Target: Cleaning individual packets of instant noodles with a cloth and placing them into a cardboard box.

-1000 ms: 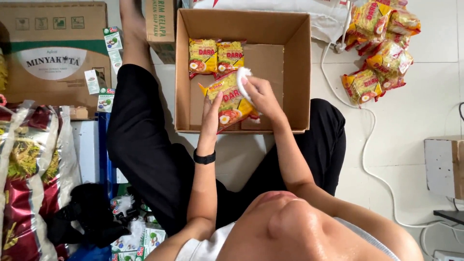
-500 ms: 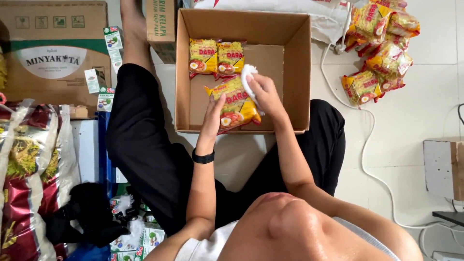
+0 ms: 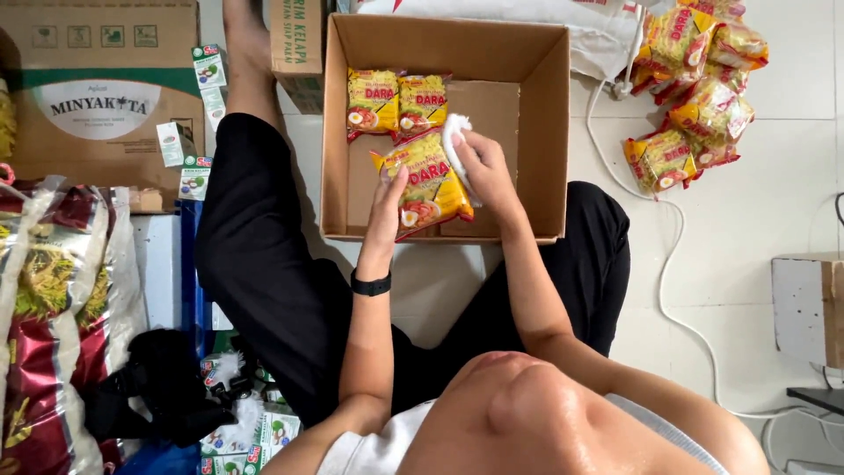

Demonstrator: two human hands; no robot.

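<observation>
My left hand [image 3: 387, 204], with a black band on the wrist, holds a yellow noodle packet [image 3: 424, 180] tilted over an open cardboard box [image 3: 552, 132]. My right hand [image 3: 488, 171] presses a white cloth [image 3: 453, 141] against the packet's upper right edge. Two more yellow packets [image 3: 396, 101] lie side by side at the box's far left corner. The rest of the box floor is bare cardboard. The box sits on the tiled floor between my legs in black trousers.
A pile of several yellow packets [image 3: 694, 97] lies on the floor to the right, with a white cable [image 3: 668, 264] running past it. A large cardboard carton [image 3: 88, 105], small green cartons [image 3: 207, 66] and red and white sacks [image 3: 44, 325] crowd the left side.
My right hand with the cloth has slid a little to the right along the packet. The packet has shifted slightly lower in my left hand.
</observation>
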